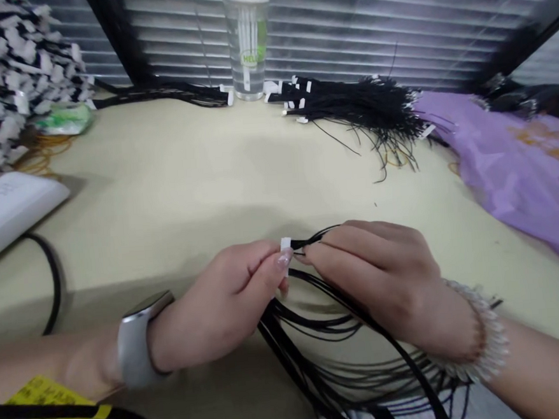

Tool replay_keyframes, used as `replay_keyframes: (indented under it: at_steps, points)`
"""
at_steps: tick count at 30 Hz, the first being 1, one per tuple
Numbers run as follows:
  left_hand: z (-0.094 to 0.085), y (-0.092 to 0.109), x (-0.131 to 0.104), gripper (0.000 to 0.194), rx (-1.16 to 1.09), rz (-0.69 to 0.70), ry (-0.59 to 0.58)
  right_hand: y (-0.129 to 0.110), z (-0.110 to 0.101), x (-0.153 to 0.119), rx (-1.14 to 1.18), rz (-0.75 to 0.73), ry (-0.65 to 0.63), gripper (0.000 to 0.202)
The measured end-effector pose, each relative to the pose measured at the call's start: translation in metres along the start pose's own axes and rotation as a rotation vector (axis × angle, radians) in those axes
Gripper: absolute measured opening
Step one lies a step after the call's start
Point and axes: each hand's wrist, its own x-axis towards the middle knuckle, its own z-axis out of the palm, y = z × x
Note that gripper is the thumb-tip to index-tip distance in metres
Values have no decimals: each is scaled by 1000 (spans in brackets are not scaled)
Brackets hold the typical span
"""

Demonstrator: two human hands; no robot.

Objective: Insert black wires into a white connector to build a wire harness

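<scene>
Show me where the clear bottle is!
In the head view, the clear bottle stands near the top, just left of centre, between two black wire bundles, before the blinds.

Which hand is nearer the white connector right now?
Left. The left hand pinches the white connector at its fingertips; the right hand is just to the connector's right, fingers at the black wires running from it.

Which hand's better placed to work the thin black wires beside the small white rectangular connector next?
Likely the right hand: its fingertips are at the thin black wires beside the small white rectangular connector, while the left hand has its grip on that connector.
</scene>
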Motion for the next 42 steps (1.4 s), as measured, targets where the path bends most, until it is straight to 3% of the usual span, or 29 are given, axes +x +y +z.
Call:
replay_keyframes:
  at_steps: [5,8,11,13,15,16,19,22,26,33,39,42]
  points:
    - [0,-3,4,37,-1,-50,121,4,10,-10,92,179,61,9]
    - [0,-7,7,42,-95,-187,250,10,11,-13,135,279,97,36]
    - [0,-12,8,44,-227,-272,393,15,3,-10,98,260,145,50]
    - [1,-15,9,44,-295,-273,473,17,-4,-6,41,236,191,47]
    - [1,-17,10,44,-338,-270,512,16,-11,-5,10,257,182,31]
    - [1,-17,10,44,-342,-270,516,15,-12,-5,26,291,134,26]
    - [1,-15,10,44,-325,-264,496,6,-8,-6,252,347,-101,41]
    - [1,-12,9,44,-243,-214,467,-5,6,-6,541,314,-278,35]
    - [1,-7,8,42,-20,-112,453,-14,19,0,590,348,-280,27]
    - [3,-8,6,39,70,-64,406,-16,16,2,651,395,-349,26]
    - [3,-4,7,38,137,-45,392,-19,18,0,542,382,-382,23]
    - [2,-2,7,38,158,-44,380,-21,20,-1,450,352,-328,19]
